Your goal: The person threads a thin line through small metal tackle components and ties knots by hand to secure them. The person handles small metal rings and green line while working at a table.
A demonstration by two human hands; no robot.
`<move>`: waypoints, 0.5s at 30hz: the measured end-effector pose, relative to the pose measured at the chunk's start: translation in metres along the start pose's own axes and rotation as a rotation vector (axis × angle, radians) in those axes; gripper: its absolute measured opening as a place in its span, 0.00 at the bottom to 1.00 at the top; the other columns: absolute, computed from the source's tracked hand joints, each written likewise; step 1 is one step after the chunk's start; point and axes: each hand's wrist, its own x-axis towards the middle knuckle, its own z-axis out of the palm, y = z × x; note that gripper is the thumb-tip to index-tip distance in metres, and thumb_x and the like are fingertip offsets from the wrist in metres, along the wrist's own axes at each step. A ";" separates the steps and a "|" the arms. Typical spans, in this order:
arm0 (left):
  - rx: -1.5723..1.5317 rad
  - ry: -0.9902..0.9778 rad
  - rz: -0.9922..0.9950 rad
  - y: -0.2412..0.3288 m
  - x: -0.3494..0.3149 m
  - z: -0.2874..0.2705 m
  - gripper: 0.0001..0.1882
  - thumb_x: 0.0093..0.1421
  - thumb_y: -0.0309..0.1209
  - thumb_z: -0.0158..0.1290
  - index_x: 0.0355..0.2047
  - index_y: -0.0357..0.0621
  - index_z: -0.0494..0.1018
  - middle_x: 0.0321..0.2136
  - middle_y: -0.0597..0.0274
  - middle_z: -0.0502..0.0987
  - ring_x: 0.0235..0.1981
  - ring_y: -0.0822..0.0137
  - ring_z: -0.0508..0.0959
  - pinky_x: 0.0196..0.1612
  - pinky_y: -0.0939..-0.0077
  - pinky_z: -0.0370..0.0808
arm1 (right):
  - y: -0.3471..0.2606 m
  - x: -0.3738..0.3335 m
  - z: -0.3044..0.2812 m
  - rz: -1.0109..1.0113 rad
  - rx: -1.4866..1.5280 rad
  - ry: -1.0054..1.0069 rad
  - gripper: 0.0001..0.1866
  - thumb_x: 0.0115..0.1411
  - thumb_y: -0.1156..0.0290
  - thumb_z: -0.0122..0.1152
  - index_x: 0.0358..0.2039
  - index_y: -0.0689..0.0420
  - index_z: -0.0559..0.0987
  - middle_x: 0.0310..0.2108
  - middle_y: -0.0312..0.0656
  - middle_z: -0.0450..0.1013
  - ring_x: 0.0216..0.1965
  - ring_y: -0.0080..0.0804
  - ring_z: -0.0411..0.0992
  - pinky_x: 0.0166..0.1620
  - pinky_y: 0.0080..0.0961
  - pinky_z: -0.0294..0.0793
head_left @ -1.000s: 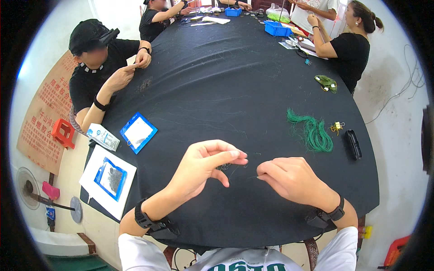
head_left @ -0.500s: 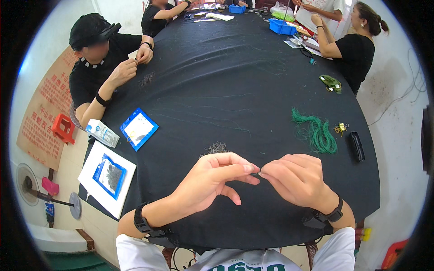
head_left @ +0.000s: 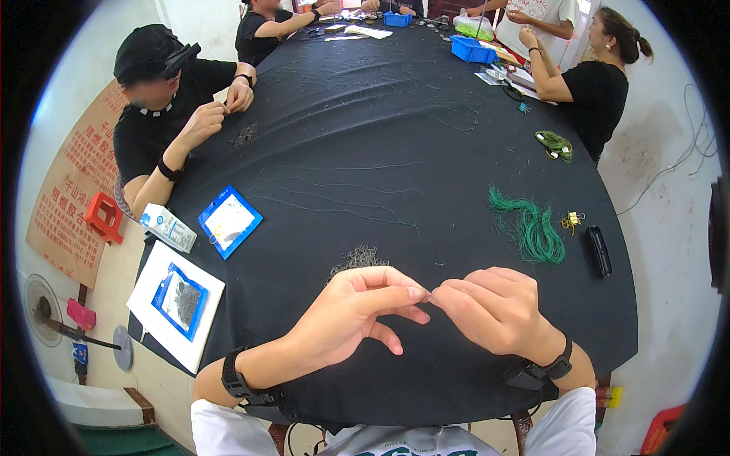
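My left hand [head_left: 346, 311] pinches with thumb and forefinger, its other fingers curled loosely below. Its fingertips meet those of my right hand [head_left: 493, 310], whose fingers are folded together in a pinch. Something thin and tiny sits between the two pinches; it is too small to make out. Just beyond my left hand lies a heap of small, thin, dark metal pieces [head_left: 360, 257], partly hidden by that hand. A bundle of green thread [head_left: 538, 234] is spread on the black cloth past my right hand. Several loose thin threads [head_left: 342, 197] stretch across the cloth ahead.
At left are a white board [head_left: 199, 323] with a blue-edged packet [head_left: 179, 301], another packet [head_left: 230, 222] and a carton [head_left: 169, 228]. On the right lie a yellow clip [head_left: 572, 220], a black case [head_left: 598, 251] and an olive thread skein [head_left: 553, 146]. Other people work around the table.
Both hands have shifted slightly left and down in the picture, still pinching fingertip to fingertip. More of the metal heap shows beyond my left hand.
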 end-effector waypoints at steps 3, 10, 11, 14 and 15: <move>0.006 -0.001 0.006 -0.001 0.001 0.000 0.07 0.61 0.29 0.53 0.35 0.37 0.73 0.32 0.58 0.76 0.35 0.66 0.80 0.19 0.76 0.77 | 0.001 0.000 -0.001 -0.010 -0.002 -0.002 0.15 0.42 0.73 0.63 0.33 0.60 0.78 0.27 0.36 0.75 0.23 0.23 0.71 0.24 0.18 0.70; 0.015 -0.025 -0.014 -0.001 0.001 -0.002 0.07 0.61 0.29 0.52 0.34 0.37 0.73 0.33 0.58 0.76 0.33 0.68 0.78 0.21 0.77 0.77 | 0.001 -0.003 0.001 -0.011 -0.035 0.020 0.16 0.42 0.72 0.64 0.34 0.60 0.79 0.28 0.36 0.76 0.23 0.22 0.69 0.24 0.17 0.70; 0.028 -0.046 -0.017 -0.001 0.001 -0.002 0.09 0.61 0.30 0.52 0.36 0.36 0.74 0.36 0.57 0.76 0.34 0.68 0.78 0.23 0.76 0.78 | 0.001 -0.003 -0.001 -0.012 -0.040 0.022 0.16 0.42 0.72 0.64 0.34 0.60 0.79 0.28 0.36 0.76 0.23 0.22 0.69 0.24 0.17 0.70; 0.052 -0.040 -0.008 -0.002 0.001 -0.004 0.09 0.61 0.30 0.52 0.36 0.36 0.74 0.35 0.57 0.76 0.31 0.70 0.77 0.23 0.77 0.78 | 0.002 -0.001 0.001 -0.032 -0.056 0.021 0.15 0.42 0.72 0.64 0.34 0.60 0.79 0.28 0.35 0.76 0.23 0.22 0.69 0.24 0.17 0.69; 0.051 -0.043 -0.007 -0.002 0.002 -0.004 0.09 0.61 0.30 0.52 0.36 0.36 0.74 0.35 0.57 0.76 0.31 0.70 0.77 0.23 0.77 0.78 | 0.002 0.000 0.001 -0.029 -0.056 0.020 0.14 0.42 0.73 0.64 0.33 0.60 0.79 0.28 0.35 0.76 0.22 0.22 0.69 0.24 0.16 0.69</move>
